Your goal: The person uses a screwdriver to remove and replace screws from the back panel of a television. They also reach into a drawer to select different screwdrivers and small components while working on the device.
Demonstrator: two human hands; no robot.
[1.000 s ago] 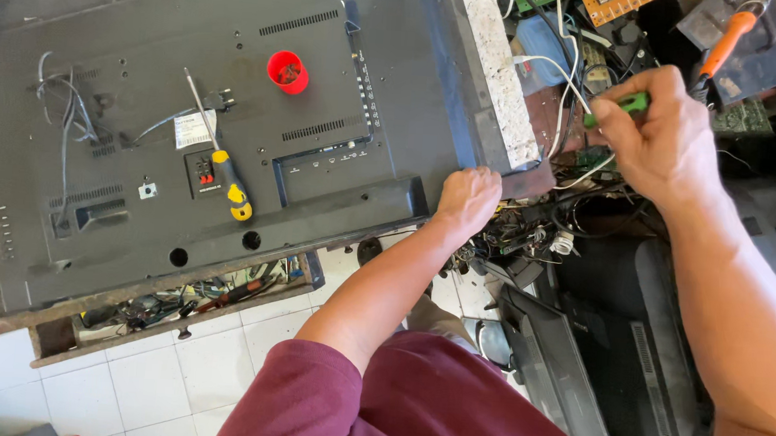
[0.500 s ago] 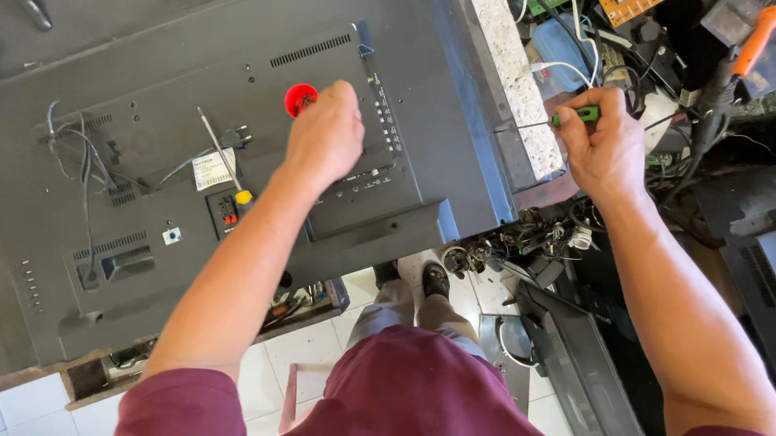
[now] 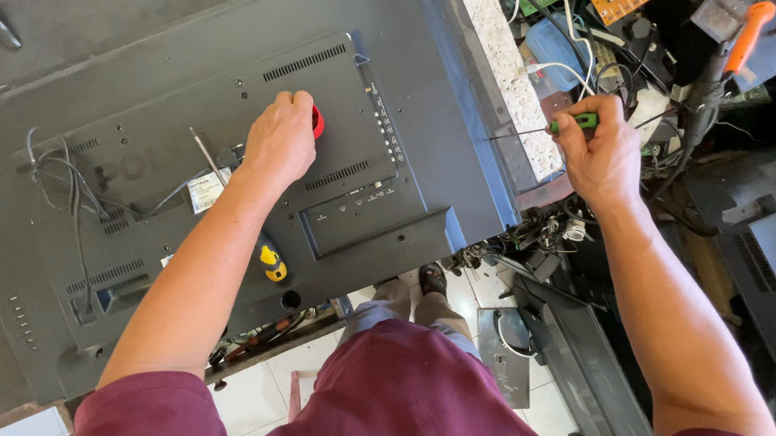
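The dark grey plastic television back panel (image 3: 226, 188) is still on; left hand (image 3: 281, 142) closes over a small red round container (image 3: 318, 121), right hand (image 3: 600, 155) grips a green-handled screwdriver (image 3: 554, 127)

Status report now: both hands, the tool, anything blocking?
Left hand on red cap, television back. Right hand grips green-handled screwdriver, tip at panel edge. Yellow screwdriver lying under left forearm.

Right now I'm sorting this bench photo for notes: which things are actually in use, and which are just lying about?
In use:
- left hand on the red cap
- right hand gripping the green-handled screwdriver
- the TV back panel it points at

Lying about:
- yellow-handled screwdriver on the panel
- orange-handled tool
- circuit board
- loose white cables
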